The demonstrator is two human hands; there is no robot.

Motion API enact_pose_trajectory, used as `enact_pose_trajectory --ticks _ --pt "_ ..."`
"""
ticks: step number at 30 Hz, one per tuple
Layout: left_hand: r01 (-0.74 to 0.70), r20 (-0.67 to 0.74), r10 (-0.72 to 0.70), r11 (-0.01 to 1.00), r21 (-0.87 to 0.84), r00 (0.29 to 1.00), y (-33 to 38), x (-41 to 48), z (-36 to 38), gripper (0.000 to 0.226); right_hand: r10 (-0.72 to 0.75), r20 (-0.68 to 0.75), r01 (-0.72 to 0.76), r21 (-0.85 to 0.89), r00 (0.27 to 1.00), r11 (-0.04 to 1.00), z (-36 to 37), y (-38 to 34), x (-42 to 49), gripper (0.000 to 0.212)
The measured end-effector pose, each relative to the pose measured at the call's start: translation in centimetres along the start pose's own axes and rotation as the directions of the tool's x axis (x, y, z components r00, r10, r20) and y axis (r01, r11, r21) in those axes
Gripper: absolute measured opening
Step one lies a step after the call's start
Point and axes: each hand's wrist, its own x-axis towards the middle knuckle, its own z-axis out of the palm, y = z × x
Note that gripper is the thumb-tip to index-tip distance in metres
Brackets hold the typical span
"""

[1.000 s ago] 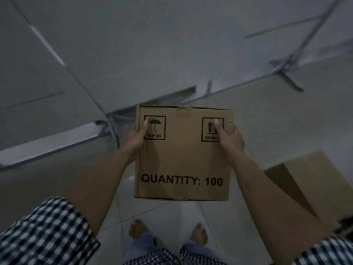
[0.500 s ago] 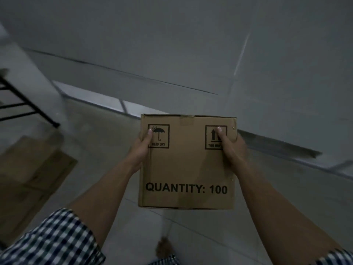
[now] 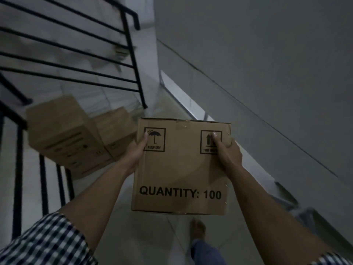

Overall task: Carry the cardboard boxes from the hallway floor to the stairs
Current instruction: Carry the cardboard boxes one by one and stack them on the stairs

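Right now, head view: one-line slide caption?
Both hands, left hand and right hand, carry cardboard box toward boxes by stair railing.

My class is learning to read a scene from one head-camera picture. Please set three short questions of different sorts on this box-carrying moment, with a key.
1. True or false: the carried box is held by one hand only.
2. Multiple choice: where do the other cardboard boxes lie relative to the carried box? A) to its left, by the black railing; B) to its right, against the wall; C) stacked on top of it.
3. Fill in: the large print on the carried box reads "QUANTITY: ___".

Key
1. False: the left hand and the right hand grip opposite sides.
2. A.
3. 100.
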Motion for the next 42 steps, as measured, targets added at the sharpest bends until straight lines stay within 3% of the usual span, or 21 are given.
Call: enact_pose_trajectory --ticks 4,8,12,15,19,26,31,38,40,42 --pt "0.007 -0.162 -0.014 0.999 -0.046 0.987 1.3 5.3 -2.9 0.114 -0.057 0.138 0.062 -0.028 0.989 0.998 5.3 -4.1 6.4 0.058" --pt "0.02 -0.279 -0.048 0.995 -0.101 0.959 2.6 10.0 -5.5 0.119 -0.08 0.267 0.1 -0.062 0.96 0.993 10.3 -8.6 12.1 0.062" --pt "0.037 -0.348 -0.087 0.988 -0.149 0.933 5.4 13.8 -7.9 0.094 -0.105 0.384 0.142 -0.07 0.917 0.987 16.2 -12.3 16.9 0.078" --pt "0.078 -0.4 -0.135 0.985 -0.155 0.906 5.4 19.2 -11.7 0.125 -0.121 0.432 0.172 -0.081 0.894 0.982 21.3 -14.7 20.5 0.087" --pt "0.118 -0.42 -0.178 0.979 -0.164 0.89 5.2 27.3 -17.2 0.135 -0.108 0.454 0.174 -0.107 0.884 0.979 29.3 -17.8 25.5 0.08" --pt "0.156 -0.44 -0.181 0.983 -0.093 0.879 10.2 38.0 -23.2 0.121 -0.02 0.504 0.13 -0.184 0.863 0.974 42.4 -22.6 33.0 0.076" --pt "0.194 -0.523 -0.23 0.973 -0.124 0.821 12.3 45.3 -27.3 0.101 0.067 0.575 0.103 -0.258 0.815 0.961 51.2 -25.3 38.2 0.1" --pt "0.329 -0.552 -0.372 0.927 -0.179 0.747 10.9 54.4 -32.4 0.109 0.157 0.665 0.088 -0.319 0.73 0.944 62.8 -25.7 45.4 0.114" --pt "0.335 -0.538 -0.388 0.921 -0.199 0.748 9.9 56.3 -33.2 0.092 0.199 0.673 0.068 -0.348 0.713 0.935 65.1 -24.9 47.0 0.124" --pt "0.365 -0.478 -0.431 0.902 -0.229 0.765 8.8 57.8 -33.8 0.098 0.215 0.697 0.094 -0.376 0.684 0.922 67.2 -23.1 48.8 0.124"
